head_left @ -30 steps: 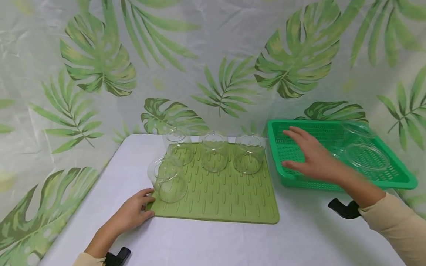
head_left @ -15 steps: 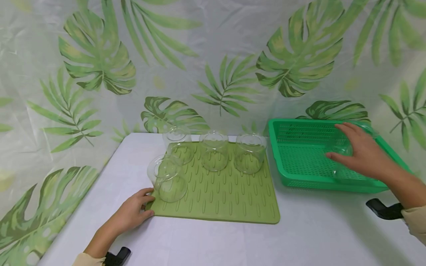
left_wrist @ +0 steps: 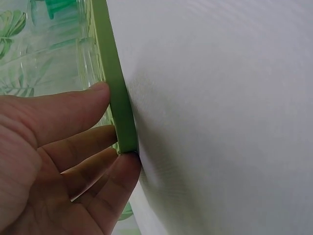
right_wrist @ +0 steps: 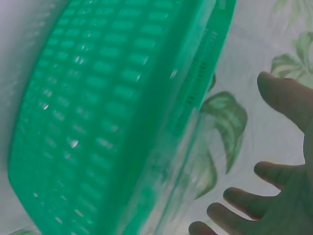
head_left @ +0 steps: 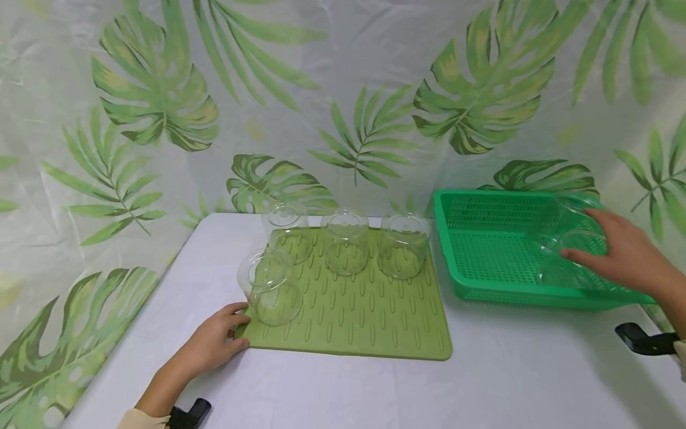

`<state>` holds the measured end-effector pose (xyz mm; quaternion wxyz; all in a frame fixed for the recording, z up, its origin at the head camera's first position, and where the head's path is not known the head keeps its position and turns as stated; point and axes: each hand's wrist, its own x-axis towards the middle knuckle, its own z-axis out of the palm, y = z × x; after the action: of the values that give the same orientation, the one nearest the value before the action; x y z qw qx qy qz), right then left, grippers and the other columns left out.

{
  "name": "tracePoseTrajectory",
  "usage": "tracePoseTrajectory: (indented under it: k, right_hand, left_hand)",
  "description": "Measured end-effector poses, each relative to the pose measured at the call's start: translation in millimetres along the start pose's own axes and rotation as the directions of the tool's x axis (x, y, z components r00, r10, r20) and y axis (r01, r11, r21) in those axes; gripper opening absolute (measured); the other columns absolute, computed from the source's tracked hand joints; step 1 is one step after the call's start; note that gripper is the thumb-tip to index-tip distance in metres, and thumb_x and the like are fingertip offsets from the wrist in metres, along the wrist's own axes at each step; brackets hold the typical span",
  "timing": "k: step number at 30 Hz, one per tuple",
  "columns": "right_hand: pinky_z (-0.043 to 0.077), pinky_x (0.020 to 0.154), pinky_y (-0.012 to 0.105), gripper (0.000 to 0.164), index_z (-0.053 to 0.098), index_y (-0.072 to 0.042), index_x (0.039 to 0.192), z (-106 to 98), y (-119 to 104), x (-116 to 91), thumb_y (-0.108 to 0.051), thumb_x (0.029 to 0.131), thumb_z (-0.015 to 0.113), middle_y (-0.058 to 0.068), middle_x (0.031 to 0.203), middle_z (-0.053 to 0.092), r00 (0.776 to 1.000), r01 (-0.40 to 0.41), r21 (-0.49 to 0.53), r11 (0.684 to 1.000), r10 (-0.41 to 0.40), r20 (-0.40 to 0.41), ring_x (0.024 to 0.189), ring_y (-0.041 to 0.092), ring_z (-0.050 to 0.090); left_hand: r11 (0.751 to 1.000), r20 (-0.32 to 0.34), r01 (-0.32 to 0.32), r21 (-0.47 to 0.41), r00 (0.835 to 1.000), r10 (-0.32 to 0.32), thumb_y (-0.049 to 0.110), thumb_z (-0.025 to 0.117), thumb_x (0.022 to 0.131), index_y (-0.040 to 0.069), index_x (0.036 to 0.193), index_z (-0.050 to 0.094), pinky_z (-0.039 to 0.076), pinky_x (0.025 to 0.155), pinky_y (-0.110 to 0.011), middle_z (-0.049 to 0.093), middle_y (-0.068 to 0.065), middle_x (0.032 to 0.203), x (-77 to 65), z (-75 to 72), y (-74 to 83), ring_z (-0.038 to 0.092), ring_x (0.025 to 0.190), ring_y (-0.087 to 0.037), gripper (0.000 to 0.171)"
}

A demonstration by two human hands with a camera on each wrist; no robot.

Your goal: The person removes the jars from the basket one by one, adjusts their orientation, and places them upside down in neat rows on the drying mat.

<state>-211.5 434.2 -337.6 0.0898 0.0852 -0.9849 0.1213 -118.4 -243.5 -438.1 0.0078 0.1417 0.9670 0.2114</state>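
While the left hand (head_left: pixel 211 339) rests relaxed at the near-left corner of the mat (head_left: pixel 370 325), thumb and fingers touching its edges, probably to steady it, the right hand (head_left: pixel 629 253) is loose and spread, gripping nothing, over the right end of the basket (head_left: pixel 447 262). Clear cups (head_left: pixel 560 274) sit there, just beside it. Four glasses (head_left: pixel 345 244) stand on the ridged mat, apparently upside down, perhaps to drain.

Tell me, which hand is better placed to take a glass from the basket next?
The right hand, I'd judge: it is at the green basket, close to the clear glasses inside, its fingers spread. The left hand is away from it, holding a corner of the green mat.
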Motion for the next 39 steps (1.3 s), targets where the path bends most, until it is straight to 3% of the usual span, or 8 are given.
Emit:
tracePoseTrajectory:
  k: [6, 13, 18, 24, 31, 39]
  right_hand:
    - [0.03, 0.09, 0.082, 0.106, 0.01, 0.019, 0.149, 7.0, 14.5, -1.8, -0.042, 0.088, 0.071, 0.053, 0.137, 0.029, 0.997, -0.044, -0.017, 0.999, 0.045, 0.057, 0.118, 0.069, 0.031]
    - [0.03, 0.092, 0.08, 0.109, 0.022, 0.015, 0.149, 11.3, 20.9, -3.0, -0.045, 0.079, 0.079, 0.05, 0.136, 0.034, 0.997, -0.039, -0.08, 0.996, 0.034, -0.064, 0.117, 0.066, 0.034]
    - [0.03, 0.091, 0.08, 0.119, 0.013, 0.02, 0.148, 12.8, 28.3, -5.3, -0.044, 0.075, 0.082, 0.054, 0.134, 0.027, 0.996, -0.086, -0.096, 0.992, 0.087, 0.012, 0.116, 0.067, 0.031]
    - [0.033, 0.091, 0.081, 0.125, -0.006, 0.026, 0.144, 20.2, 40.7, -12.1, -0.045, 0.083, 0.076, 0.061, 0.134, 0.012, 0.976, -0.167, -0.008, 0.986, 0.167, 0.141, 0.122, 0.073, 0.019]
    - [0.037, 0.086, 0.079, 0.125, -0.002, 0.031, 0.141, 27.1, 49.6, -12.7, -0.045, 0.081, 0.077, 0.064, 0.125, 0.021, 0.971, -0.214, 0.04, 0.976, 0.208, 0.116, 0.112, 0.073, 0.03]
    - [0.039, 0.083, 0.075, 0.125, -0.011, 0.02, 0.148, 28.3, 52.6, -14.4, -0.046, 0.084, 0.075, 0.059, 0.129, 0.027, 0.963, -0.221, 0.091, 0.971, 0.203, 0.175, 0.109, 0.071, 0.037]
  left_hand:
    - [1.0, -0.006, 0.002, -0.009, 1.0, -0.002, 0.009, 0.077, 0.081, -0.005, 0.115, 0.068, 0.057, 0.075, -0.032, 0.054, -0.025, 0.14, -0.7, 0.3, 0.0, 0.069, 0.086, -0.018, 0.038]
    - [1.0, -0.004, 0.006, -0.015, 1.0, -0.006, 0.009, 0.076, 0.082, -0.005, 0.117, 0.068, 0.057, 0.076, -0.034, 0.053, -0.025, 0.14, -1.1, -1.8, 1.3, 0.069, 0.088, -0.02, 0.038]
    - [1.0, -0.005, 0.014, -0.016, 1.0, -0.014, 0.008, 0.077, 0.081, -0.005, 0.116, 0.068, 0.057, 0.076, -0.034, 0.054, -0.025, 0.14, -2.1, -2.5, 1.1, 0.069, 0.087, -0.019, 0.038]
    - [1.0, 0.006, 0.018, -0.011, 1.0, -0.018, 0.009, 0.077, 0.081, -0.005, 0.116, 0.068, 0.057, 0.076, -0.034, 0.054, -0.024, 0.14, -1.3, -1.8, 2.2, 0.069, 0.087, -0.019, 0.039]
    - [1.0, -0.001, 0.025, 0.001, 1.0, -0.025, 0.009, 0.078, 0.08, -0.004, 0.115, 0.069, 0.057, 0.075, -0.034, 0.055, -0.024, 0.139, -1.5, -2.1, 2.1, 0.069, 0.085, -0.018, 0.038]
    - [1.0, -0.017, -0.004, 0.001, 1.0, 0.004, 0.008, 0.078, 0.08, -0.005, 0.114, 0.069, 0.056, 0.072, -0.029, 0.055, -0.025, 0.138, -0.2, -1.1, 1.3, 0.069, 0.084, -0.019, 0.037]
